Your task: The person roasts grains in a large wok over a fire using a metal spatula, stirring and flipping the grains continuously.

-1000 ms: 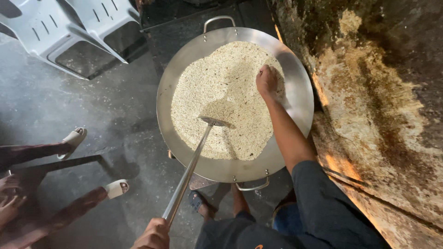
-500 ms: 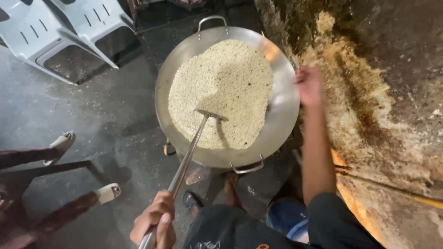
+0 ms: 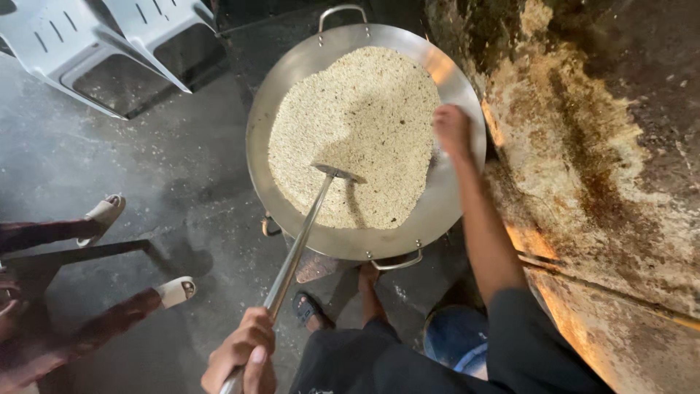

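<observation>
A: Head view: the right hand point(image 3: 452, 130) had lifted off the grain point(image 3: 357, 131) to the pan point(image 3: 292, 87) rim, fingers curled loosely, holding nothing.
B: The left hand point(image 3: 244, 357) stayed wrapped around the spatula point(image 3: 306, 226), its blade in the grain.

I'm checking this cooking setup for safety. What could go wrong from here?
The right hand reaches bare over the wide metal pan, and an orange glow beside the rim suggests fire below, so a burn seems possible. The grain lies heaped near the edge; pushing the long-handled spatula could spill some.
</observation>
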